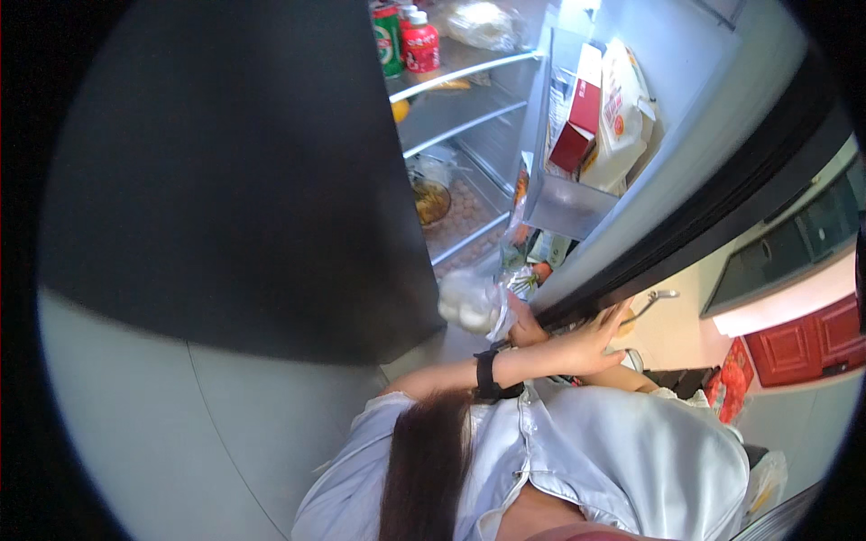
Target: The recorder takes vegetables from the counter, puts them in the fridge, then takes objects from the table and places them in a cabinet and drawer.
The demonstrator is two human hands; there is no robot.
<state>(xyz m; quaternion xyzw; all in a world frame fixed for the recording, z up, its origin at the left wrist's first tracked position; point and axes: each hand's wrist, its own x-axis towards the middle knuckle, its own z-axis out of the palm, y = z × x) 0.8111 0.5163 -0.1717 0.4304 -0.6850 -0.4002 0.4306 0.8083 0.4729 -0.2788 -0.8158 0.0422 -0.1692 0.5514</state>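
Note:
Before me a dark refrigerator stands with one door (703,223) swung out on the right. My forearms cross. My left hand (599,341), black band at its wrist, reaches right with its fingers extended against the edge of that door. Beneath it, my right hand (524,324) points left and grips a clear plastic bag (470,304) of white rounded items, whose kind I cannot tell. This bag is beside the lower door compartment, where packaged food and something with green leaves show. My left forearm partly hides my right arm.
Inside are a green can (388,44), a red bottle (421,46), a glass bowl of food (431,203) and several eggs (463,203). The door bin (572,203) holds a red-and-white box (582,115) and a white bag (619,118). The other dark door (237,182) fills the left.

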